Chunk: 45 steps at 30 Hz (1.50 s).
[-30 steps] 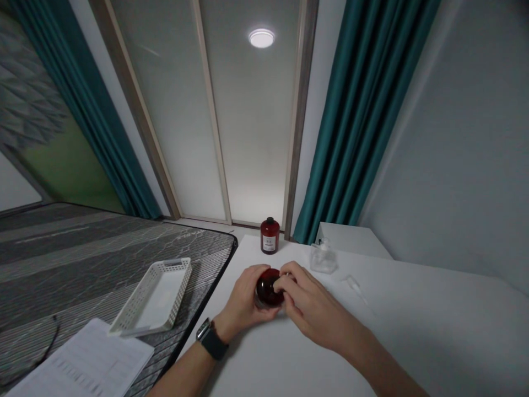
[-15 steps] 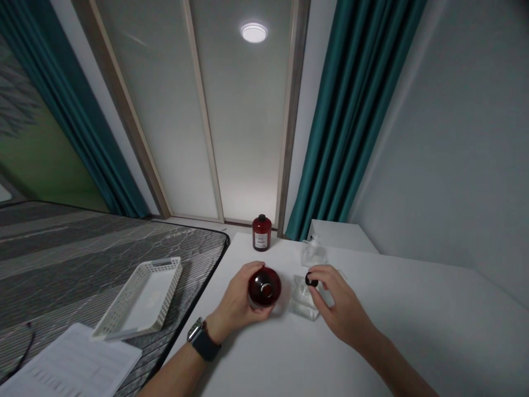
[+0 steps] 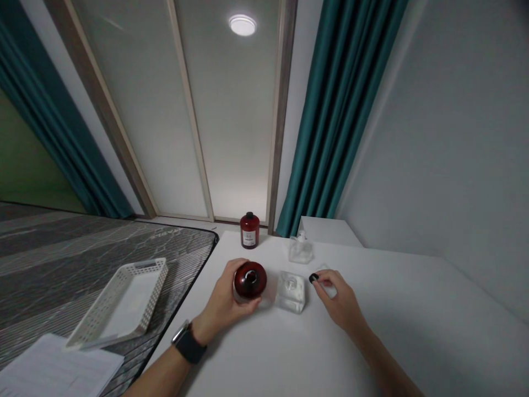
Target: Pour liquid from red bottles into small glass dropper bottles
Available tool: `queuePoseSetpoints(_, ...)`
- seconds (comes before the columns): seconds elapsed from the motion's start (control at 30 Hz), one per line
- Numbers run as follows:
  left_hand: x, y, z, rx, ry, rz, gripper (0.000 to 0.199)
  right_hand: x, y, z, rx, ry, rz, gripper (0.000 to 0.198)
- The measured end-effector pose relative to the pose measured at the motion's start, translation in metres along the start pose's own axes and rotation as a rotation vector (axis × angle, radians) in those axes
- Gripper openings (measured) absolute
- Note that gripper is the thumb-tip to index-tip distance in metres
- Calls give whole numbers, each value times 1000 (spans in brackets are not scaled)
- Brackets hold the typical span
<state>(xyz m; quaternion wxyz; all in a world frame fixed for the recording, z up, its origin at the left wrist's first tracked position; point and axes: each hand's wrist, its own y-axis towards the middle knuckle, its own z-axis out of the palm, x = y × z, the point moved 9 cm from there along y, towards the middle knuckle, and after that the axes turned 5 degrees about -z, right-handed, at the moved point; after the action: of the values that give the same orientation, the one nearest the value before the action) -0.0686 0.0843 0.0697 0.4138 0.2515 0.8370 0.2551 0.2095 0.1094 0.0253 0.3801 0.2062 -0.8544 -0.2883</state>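
Observation:
My left hand (image 3: 231, 295), with a dark watch on its wrist, is wrapped round an uncapped dark red bottle (image 3: 250, 280), whose round opening faces up. Between thumb and fingers of my right hand (image 3: 341, 303) is a small black cap (image 3: 314, 278). A square clear glass bottle (image 3: 290, 292) stands open on the white table between both hands. Behind it is another clear glass bottle (image 3: 301, 249). Farther back stands a second red bottle (image 3: 249, 230) with a black cap and white label. Something clear lies partly hidden behind my right fingers.
A white perforated basket (image 3: 155, 300) and printed papers (image 3: 61, 366) lie on the dark striped surface (image 3: 182, 242) to the left. The white table (image 3: 256, 358) ends near a white box-like unit (image 3: 328, 231), a teal curtain (image 3: 330, 138) and frosted sliding doors.
My right hand with the black cap has moved right, away from above the clear glass bottle, whose top now shows. The view has shifted slightly right. My left hand keeps its hold.

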Motion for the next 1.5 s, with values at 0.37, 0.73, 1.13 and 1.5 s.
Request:
queuePoseSetpoints(0.37,7,3,1,-2,33,-100,60,-19,-3,13,144,-58,123,35)
queuePoseSetpoints(0.73,6,6,0,-10,39,-147,57,-21,-8,21,223,-43,113,34)
queuePoseSetpoints(1.13,17,5,-1,-8,-1,-215,55,-11,-3,13,160,-11,133,28)
queuePoseSetpoints(1.5,21,8,0,-12,-96,-251,52,38,-13,41,177,125,133,72)
